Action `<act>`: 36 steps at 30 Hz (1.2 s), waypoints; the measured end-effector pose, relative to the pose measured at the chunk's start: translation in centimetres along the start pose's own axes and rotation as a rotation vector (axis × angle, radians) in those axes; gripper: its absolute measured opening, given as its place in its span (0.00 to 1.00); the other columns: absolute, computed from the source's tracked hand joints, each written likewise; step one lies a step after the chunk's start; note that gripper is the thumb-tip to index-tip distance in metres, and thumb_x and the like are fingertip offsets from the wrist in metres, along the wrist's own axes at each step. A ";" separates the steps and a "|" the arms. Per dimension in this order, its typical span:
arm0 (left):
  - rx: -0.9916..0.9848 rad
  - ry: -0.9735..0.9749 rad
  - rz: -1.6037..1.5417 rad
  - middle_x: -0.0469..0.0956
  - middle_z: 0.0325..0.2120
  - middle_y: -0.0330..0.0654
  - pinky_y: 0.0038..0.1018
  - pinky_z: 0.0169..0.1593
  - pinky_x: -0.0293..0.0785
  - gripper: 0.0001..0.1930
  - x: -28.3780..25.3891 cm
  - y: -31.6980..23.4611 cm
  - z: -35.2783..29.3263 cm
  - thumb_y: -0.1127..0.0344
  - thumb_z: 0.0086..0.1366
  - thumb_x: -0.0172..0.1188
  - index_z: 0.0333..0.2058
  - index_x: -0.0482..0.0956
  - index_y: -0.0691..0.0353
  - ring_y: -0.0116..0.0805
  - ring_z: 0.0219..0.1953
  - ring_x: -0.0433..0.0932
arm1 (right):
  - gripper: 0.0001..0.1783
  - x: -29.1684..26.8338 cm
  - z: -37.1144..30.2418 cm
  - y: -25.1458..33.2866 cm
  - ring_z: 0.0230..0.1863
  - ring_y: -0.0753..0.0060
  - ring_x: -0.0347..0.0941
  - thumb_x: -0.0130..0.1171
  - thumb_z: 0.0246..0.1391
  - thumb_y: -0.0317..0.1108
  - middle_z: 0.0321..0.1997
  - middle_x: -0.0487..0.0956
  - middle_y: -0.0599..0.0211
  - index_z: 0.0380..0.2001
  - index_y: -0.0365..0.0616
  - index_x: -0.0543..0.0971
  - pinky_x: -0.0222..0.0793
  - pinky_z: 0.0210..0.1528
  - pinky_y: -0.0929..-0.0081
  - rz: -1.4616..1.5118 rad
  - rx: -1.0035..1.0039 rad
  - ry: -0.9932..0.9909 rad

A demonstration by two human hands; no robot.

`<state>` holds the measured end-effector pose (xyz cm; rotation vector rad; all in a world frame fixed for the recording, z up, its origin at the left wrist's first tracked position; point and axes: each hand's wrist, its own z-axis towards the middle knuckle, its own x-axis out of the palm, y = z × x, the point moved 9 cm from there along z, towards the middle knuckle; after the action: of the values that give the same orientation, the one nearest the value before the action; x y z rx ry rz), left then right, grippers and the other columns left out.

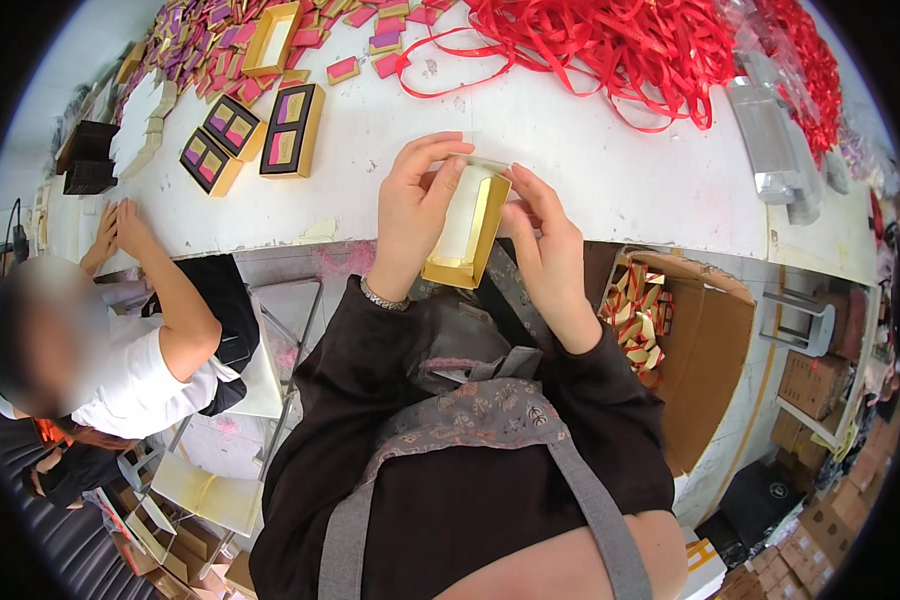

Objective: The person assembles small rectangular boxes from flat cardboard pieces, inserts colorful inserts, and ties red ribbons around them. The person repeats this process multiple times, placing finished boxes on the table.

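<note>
Both hands hold a shallow gold box [485, 240] with a pale inside, tilted in front of me at the table's near edge. My left hand [417, 205] grips its left side, with the thumb along the upper rim. My right hand [550, 250] has its fingertips on the upper right corner and side wall. Something thin and clear seems to lie at the box's far end between the fingertips; I cannot make it out. Left of my hands, gold boxes with black dividers [292, 132] stand on the table, with pink, purple and gold pieces in their compartments.
Small pink, purple and gold pieces [195, 45] lie heaped at the far left, with a gold tray [273, 42] among them. Red ribbons [590, 50] pile up at far right near clear plastic boxes [765, 140]. A carton [705, 350] holds small gold-and-red boxes. A co-worker [140, 380] sits left.
</note>
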<state>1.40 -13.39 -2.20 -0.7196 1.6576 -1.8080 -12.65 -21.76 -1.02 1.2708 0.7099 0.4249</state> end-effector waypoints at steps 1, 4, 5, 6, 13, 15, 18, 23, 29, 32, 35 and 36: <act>-0.052 0.002 -0.047 0.73 0.47 0.43 0.21 0.42 0.73 0.08 0.1 0.4 0.0 0.71 0.64 0.54 0.40 0.78 0.65 0.25 0.38 0.76 | 0.19 -0.1 0.3 -0.5 0.37 0.68 0.77 0.59 0.53 0.28 0.45 0.78 0.55 0.49 0.37 0.73 0.73 0.40 0.75 0.046 -0.009 -0.058; -0.125 -0.010 -0.108 0.76 0.45 0.44 0.20 0.43 0.72 0.08 0.2 1.0 0.0 0.71 0.65 0.54 0.40 0.78 0.66 0.24 0.39 0.76 | 0.18 -0.1 1.1 -1.9 0.33 0.70 0.77 0.59 0.52 0.26 0.41 0.80 0.56 0.48 0.37 0.74 0.73 0.36 0.76 0.099 -0.055 -0.165; -0.094 -0.026 -0.076 0.76 0.45 0.44 0.20 0.43 0.72 0.08 0.1 0.9 -0.2 0.71 0.65 0.53 0.40 0.78 0.66 0.24 0.39 0.76 | 0.18 0.2 1.1 -1.7 0.32 0.69 0.77 0.60 0.51 0.25 0.39 0.80 0.56 0.47 0.37 0.75 0.73 0.35 0.76 0.060 -0.081 -0.155; -0.069 -0.046 -0.045 0.76 0.45 0.43 0.20 0.44 0.72 0.08 0.0 1.0 -0.5 0.72 0.65 0.53 0.40 0.78 0.67 0.24 0.40 0.75 | 0.17 0.6 1.0 -1.6 0.31 0.69 0.77 0.60 0.50 0.25 0.38 0.80 0.56 0.46 0.37 0.75 0.73 0.33 0.77 0.021 -0.103 -0.141; 0.242 0.022 0.154 0.76 0.47 0.49 0.22 0.44 0.72 0.10 1.0 -0.3 -0.4 0.79 0.61 0.50 0.41 0.75 0.66 0.33 0.43 0.77 | 0.16 0.6 1.5 0.8 0.27 0.64 0.74 0.59 0.47 0.21 0.28 0.77 0.59 0.43 0.34 0.75 0.72 0.30 0.69 -0.353 -0.202 -0.161; 0.203 0.088 0.184 0.76 0.46 0.51 0.24 0.45 0.72 0.12 1.3 -0.1 -0.5 0.80 0.58 0.49 0.41 0.74 0.65 0.35 0.43 0.77 | 0.19 0.5 1.5 0.6 0.28 0.62 0.74 0.57 0.46 0.20 0.28 0.77 0.59 0.45 0.33 0.73 0.71 0.30 0.66 -0.326 -0.165 -0.181; 0.135 0.168 0.259 0.74 0.49 0.52 0.29 0.47 0.71 0.14 1.7 -0.4 -0.5 0.83 0.56 0.47 0.42 0.68 0.66 0.37 0.44 0.76 | 0.21 0.6 1.5 0.7 0.31 0.59 0.74 0.54 0.47 0.19 0.29 0.77 0.58 0.48 0.34 0.72 0.71 0.33 0.64 -0.328 -0.162 -0.166; 0.145 0.199 0.324 0.69 0.51 0.52 0.30 0.57 0.65 0.17 2.7 -0.4 -0.5 0.86 0.55 0.37 0.43 0.56 0.63 0.40 0.54 0.70 | 0.21 1.2 1.7 1.9 0.34 0.59 0.75 0.50 0.51 0.18 0.41 0.78 0.53 0.50 0.41 0.72 0.72 0.39 0.69 -0.461 -0.397 -0.074; 0.079 0.214 0.060 0.70 0.49 0.49 0.31 0.59 0.63 0.12 2.5 0.4 0.6 0.86 0.54 0.40 0.34 0.59 0.62 0.40 0.56 0.67 | 0.20 1.2 2.1 1.9 0.37 0.55 0.74 0.51 0.47 0.17 0.36 0.78 0.55 0.46 0.43 0.73 0.71 0.38 0.64 -0.297 -0.228 -0.062; 0.155 0.273 0.122 0.70 0.50 0.48 0.29 0.58 0.63 0.11 2.7 -0.2 0.5 0.87 0.52 0.44 0.28 0.61 0.62 0.39 0.56 0.67 | 0.18 1.7 2.4 2.4 0.37 0.57 0.74 0.51 0.49 0.20 0.34 0.78 0.56 0.45 0.44 0.74 0.71 0.38 0.65 -0.360 -0.305 0.011; 0.162 0.374 0.213 0.68 0.51 0.48 0.29 0.58 0.63 0.11 3.3 -0.4 0.5 0.87 0.51 0.48 0.24 0.61 0.61 0.39 0.56 0.67 | 0.16 0.8 3.0 0.5 0.37 0.58 0.74 0.52 0.51 0.24 0.31 0.78 0.58 0.44 0.45 0.76 0.71 0.38 0.65 -0.207 -0.164 0.043; 0.147 0.410 0.239 0.68 0.52 0.48 0.29 0.58 0.63 0.12 3.3 -0.3 0.5 0.87 0.50 0.49 0.24 0.62 0.61 0.40 0.56 0.66 | 0.15 0.8 3.1 0.7 0.37 0.58 0.74 0.52 0.51 0.25 0.30 0.78 0.58 0.43 0.45 0.77 0.71 0.38 0.65 -0.195 -0.148 0.083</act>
<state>-0.55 -16.16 -1.86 -0.0798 1.7480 -1.9630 -9.85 -23.29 -0.19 1.0386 0.8489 0.3651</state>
